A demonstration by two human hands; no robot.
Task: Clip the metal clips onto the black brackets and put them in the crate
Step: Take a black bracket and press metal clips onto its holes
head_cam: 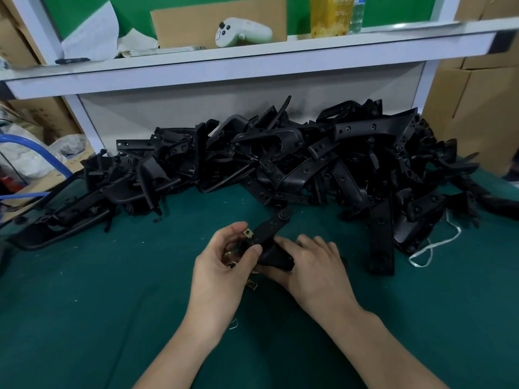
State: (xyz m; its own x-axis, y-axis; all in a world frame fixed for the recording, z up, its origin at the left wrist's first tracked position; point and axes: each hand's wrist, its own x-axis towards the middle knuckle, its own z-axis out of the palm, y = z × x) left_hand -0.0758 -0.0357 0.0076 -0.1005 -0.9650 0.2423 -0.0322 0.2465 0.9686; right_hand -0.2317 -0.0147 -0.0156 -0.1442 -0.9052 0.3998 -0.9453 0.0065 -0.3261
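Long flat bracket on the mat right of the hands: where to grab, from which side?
Take the long flat bracket by its near end, pinching across the narrow width, from above and the near side. That end lies free on the green mat; the far end runs into the bracket pile.

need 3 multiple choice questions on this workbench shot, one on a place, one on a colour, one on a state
1. Where is the white controller? A on the shelf B on the floor C in a crate
2. What colour is the mat? A red B green C grey
3. The left hand is: A flat on the mat B pinching a metal clip at the bracket C reaching to the shelf
Answers: 1 A, it sits on the shelf; 2 B, the cloth under the hands is green; 3 B, fingers close on the clip.
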